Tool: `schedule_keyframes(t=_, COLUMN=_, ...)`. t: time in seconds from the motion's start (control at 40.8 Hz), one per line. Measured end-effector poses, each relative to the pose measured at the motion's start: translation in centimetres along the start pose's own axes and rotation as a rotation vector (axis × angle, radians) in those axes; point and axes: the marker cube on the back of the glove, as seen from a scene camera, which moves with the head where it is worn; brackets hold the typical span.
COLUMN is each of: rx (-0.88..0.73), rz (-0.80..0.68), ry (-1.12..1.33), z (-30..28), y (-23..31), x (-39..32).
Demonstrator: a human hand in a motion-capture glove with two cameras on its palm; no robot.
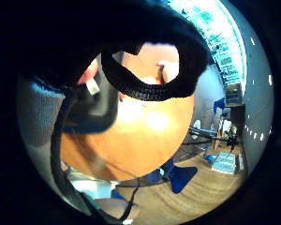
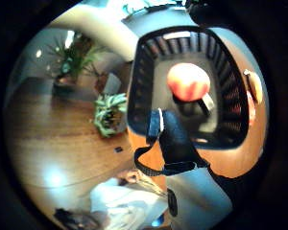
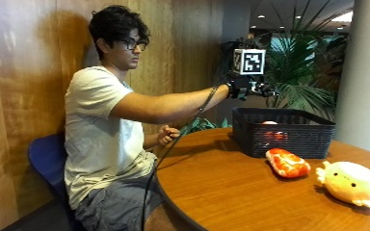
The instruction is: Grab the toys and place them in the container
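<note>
In the outside view my gloved right hand (image 3: pixel 248 89) is raised above the near end of the black slatted basket (image 3: pixel 281 134), fingers relaxed and holding nothing. An orange toy (image 3: pixel 270 123) lies inside the basket; the thumb side palm view looks straight down on this orange toy (image 2: pixel 188 82) on the basket's floor, inside the basket rim (image 2: pixel 137 76). On the round wooden table (image 3: pixel 230 192), in front of the basket, lie an orange-and-white plush (image 3: pixel 287 162) and a cream round plush (image 3: pixel 350 183).
The person's bare left hand (image 3: pixel 167 134) rests curled at the table's near edge. A large plant (image 3: pixel 300 72) and a white pillar (image 3: pixel 368 72) stand behind the basket. A blue chair (image 1: pixel 180 176) stands on the floor beside the table.
</note>
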Motion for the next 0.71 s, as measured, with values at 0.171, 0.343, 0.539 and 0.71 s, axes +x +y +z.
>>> schedule_keyframes(t=0.171, rx=-0.008, rz=0.028, ry=0.02, z=1.7, y=5.6, x=3.3)
schedule_keyframes(t=0.343, rx=-0.026, rz=0.027, ry=0.025, z=3.8, y=11.2, x=6.0)
schedule_keyframes(t=0.539, rx=-0.037, rz=0.109, ry=0.094, z=6.3, y=15.8, x=9.1)
schedule_keyframes(t=0.71, rx=-0.044, rz=0.112, ry=0.078, z=8.3, y=18.4, x=10.5)
